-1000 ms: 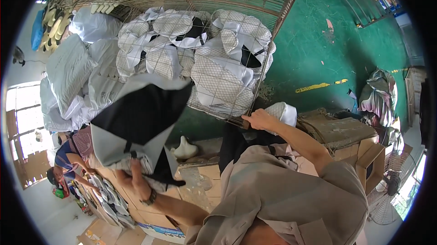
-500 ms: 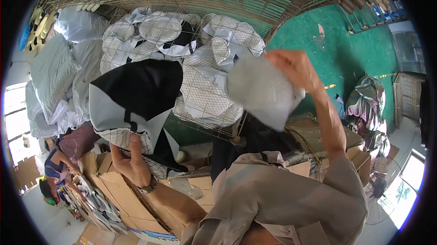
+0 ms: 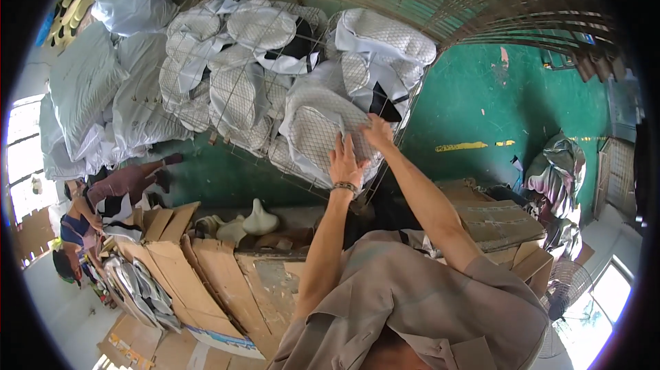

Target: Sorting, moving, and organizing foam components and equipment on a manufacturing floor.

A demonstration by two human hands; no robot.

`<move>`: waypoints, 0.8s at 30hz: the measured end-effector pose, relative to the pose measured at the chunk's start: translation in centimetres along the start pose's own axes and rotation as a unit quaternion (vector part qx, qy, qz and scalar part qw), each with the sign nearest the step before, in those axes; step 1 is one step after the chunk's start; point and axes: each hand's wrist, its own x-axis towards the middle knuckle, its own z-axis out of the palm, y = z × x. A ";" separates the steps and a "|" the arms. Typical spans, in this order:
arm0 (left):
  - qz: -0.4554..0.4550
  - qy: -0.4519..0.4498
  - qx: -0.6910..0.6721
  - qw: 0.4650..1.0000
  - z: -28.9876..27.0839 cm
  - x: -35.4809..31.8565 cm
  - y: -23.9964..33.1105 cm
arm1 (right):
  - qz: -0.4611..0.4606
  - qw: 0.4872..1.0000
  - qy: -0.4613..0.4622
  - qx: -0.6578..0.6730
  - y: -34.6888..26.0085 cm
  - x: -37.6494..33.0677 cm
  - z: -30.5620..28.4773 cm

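Quilted white pieces (image 3: 237, 95) lie heaped in a large wire cage (image 3: 495, 6), which takes up the far middle of the scene, its wires curving away to the far right. Some wires cross in front of the heap, and black patches show among the pale ones. Green floor (image 3: 495, 116) spreads to the right of the cage. To its left, bulky whitish sacks (image 3: 86, 95) are piled up; nearer, from the left to the middle, stand worn cardboard boxes (image 3: 172, 267). A co-worker (image 3: 77, 226) in a dark top is at the left beside them; what that person's hands hold is too small to tell. On the right are a crumpled cloth bundle (image 3: 557, 157) and a round fan (image 3: 570, 287).

One rounded quilted piece (image 3: 313, 135) lies at the near right of the cage, under both hands. The left hand (image 3: 348, 166) has its fingers spread over the near part, gripping nothing visible. The right hand (image 3: 378, 135) is just beside it, fingers reaching toward the piece's right edge; whether they pinch it, I cannot tell. The step in hand looks like settling this piece among the others; the next move would call for a light press and a tuck at the edge, fingers clear of the wires.

Smaller still are a pale moulded shape (image 3: 261, 219) just beyond the boxes, a yellow strip (image 3: 460, 147) on the floor and a wristband (image 3: 344, 186) on the left wrist.
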 end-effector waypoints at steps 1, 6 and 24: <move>0.032 0.037 -0.032 0.998 -0.5 -0.3 -1.2 | 0.003 1.000 -0.010 -0.002 0.7 0.0 0.2; 0.132 0.178 -0.141 0.965 -2.4 -0.7 -5.6 | -0.083 0.994 0.074 -0.014 2.0 3.8 -4.3; -0.095 0.139 -0.305 0.937 0.2 -3.0 -6.0 | -0.290 0.953 0.073 -0.045 -3.1 -9.8 -1.6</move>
